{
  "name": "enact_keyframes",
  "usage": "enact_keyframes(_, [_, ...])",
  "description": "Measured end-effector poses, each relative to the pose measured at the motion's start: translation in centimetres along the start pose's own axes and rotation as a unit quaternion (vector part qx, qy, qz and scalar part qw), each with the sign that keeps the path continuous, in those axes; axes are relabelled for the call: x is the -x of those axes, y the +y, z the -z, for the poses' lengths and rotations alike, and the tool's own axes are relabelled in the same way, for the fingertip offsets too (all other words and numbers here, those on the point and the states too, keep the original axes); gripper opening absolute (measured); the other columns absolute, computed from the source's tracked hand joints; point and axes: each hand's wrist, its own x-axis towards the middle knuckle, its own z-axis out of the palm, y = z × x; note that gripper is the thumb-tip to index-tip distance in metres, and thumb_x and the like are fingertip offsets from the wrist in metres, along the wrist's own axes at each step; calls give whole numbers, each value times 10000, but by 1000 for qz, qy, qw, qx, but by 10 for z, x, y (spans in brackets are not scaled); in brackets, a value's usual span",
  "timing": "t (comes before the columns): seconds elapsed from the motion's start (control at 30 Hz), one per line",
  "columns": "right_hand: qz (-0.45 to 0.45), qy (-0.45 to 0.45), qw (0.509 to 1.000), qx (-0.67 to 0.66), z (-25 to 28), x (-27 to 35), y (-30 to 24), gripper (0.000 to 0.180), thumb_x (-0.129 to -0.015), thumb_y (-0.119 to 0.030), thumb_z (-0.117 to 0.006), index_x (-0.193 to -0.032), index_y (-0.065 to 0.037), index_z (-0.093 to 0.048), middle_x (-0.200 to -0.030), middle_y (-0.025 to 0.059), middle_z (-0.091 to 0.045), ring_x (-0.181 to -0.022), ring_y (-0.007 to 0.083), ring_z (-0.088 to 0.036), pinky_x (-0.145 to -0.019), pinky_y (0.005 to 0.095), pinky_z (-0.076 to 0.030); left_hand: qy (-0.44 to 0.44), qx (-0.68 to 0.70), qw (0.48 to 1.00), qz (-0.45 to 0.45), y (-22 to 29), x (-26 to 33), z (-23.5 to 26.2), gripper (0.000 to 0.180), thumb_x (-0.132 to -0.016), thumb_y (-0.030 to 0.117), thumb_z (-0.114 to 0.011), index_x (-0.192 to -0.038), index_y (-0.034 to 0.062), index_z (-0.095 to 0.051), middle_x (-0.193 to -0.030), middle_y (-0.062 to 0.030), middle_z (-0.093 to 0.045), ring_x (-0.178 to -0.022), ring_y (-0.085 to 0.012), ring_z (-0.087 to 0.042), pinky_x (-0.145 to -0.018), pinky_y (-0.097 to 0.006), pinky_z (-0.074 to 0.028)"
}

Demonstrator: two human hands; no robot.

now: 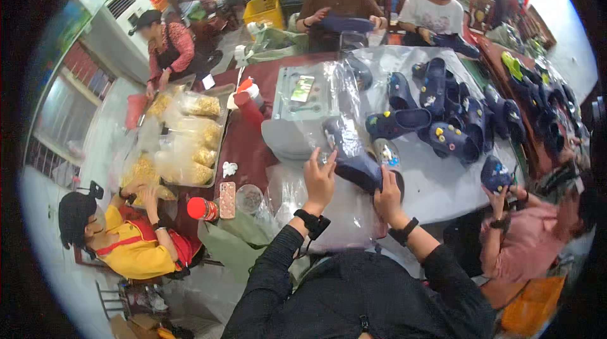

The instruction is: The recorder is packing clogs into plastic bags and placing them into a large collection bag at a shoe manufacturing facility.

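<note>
Head view: I look down at two bare hands over a crowded maroon tabletop (pixel 254 130).
Navy clog (pixel 355 161): between the hands, slanted, near end toward the right one; resting or lifted, can't tell.
Left grip (pixel 320 181): fingers spread, tips at the clog's left side; can't tell if they clamp.
Right grip (pixel 388 197): closed on the clog's near end.
Wrists: dark band on each, a bulkier one on the left.
Grey clog (pixel 387 151): just right of the navy one, blue and white charm on top.
Clog pile (pixel 436 102): dark blue, colourful charms, on a white sheet (pixel 425 197), right of my hands.
Left side: red-lidded jar (pixel 200 209), phone (pixel 227 200) in pink case beside it, clear tub (pixel 250 198) next along.
Far left: clear bags (pixel 201 105) of yellow pieces in a tray.
Co-workers: yellow top (pixel 139 247) at left, hands on a bag; pink top (pixel 528 238) at right, holding up a charmed clog (pixel 495 173); three more seated farther round.
</note>
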Motion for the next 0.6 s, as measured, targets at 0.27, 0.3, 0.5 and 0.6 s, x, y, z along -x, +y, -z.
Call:
enact_keyframes(0.27, [-101,-12,989,-110,-38,-29,41,552,-693,14,-468,-1241,-15,-407,-1077,217,-467,-996,397,-477,-876,412,-403,-71,249,955,148,-13,-5,-39,397,-819,53,-587,-1186,204,-575,-1369,-178,-320,-1152,-356,-412,-922,-403,-388])
enact_keyframes(0.3, [-118,-17,984,-134,-37,-31,40,518,-700,13,-458,-1217,-10,-429,-1082,216,-467,-1025,384,-463,-906,402,-379,-100,276,941,166,-12,-7,-37,454,-816,31,-581,-1238,189,-532,-1381,-189,-292,-1197,-370,-380,-935,-400,-383])
enact_keyframes(0.5, [-116,-39,975,-184,-30,-38,51,479,-708,7,-443,-1186,11,-462,-1072,208,-495,-1031,359,-475,-923,384,-371,-48,204,963,169,-19,-8,-35,732,-769,-78,-502,-1412,134,-226,-1424,-229,-135,-1203,-385,-397,-866,-366,-450])
enact_keyframes(0.6, [-163,-40,959,-230,-25,-34,61,473,-701,13,-432,-1171,39,-471,-1104,196,-508,-1064,324,-478,-954,360,-354,-84,101,980,153,-15,-3,-25,794,-717,-119,-464,-1420,142,-200,-1418,-234,-149,-1165,-429,-410,-815,-381,-476])
